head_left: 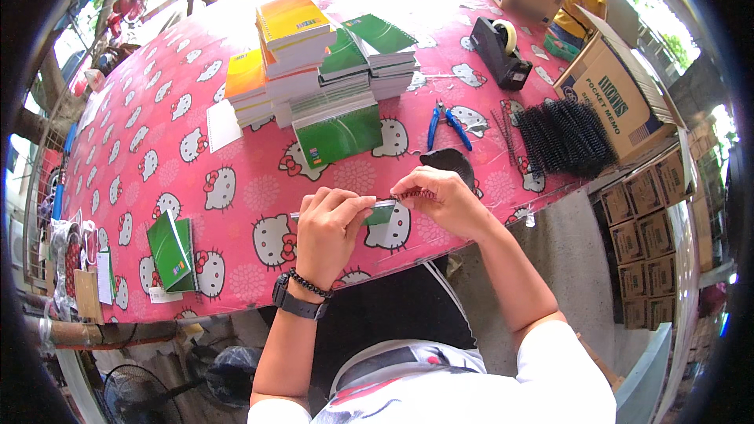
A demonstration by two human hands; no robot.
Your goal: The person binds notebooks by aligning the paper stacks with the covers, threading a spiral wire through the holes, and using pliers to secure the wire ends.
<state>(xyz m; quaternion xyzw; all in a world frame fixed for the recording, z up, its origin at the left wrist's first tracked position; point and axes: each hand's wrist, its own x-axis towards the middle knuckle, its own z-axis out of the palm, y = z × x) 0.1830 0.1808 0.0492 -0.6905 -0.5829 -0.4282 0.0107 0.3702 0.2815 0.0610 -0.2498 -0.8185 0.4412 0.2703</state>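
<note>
Over pink tablecloth point(243, 159), hands point(326, 216) point(448, 198) hold notepad point(381, 214) and coil point(426, 194).

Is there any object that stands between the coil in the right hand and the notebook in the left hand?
Nothing visible does: the dark coil, pinched by the right hand, ends right beside the green notebook that the left hand grips. The blue pliers lie beyond, out of the way.
</note>
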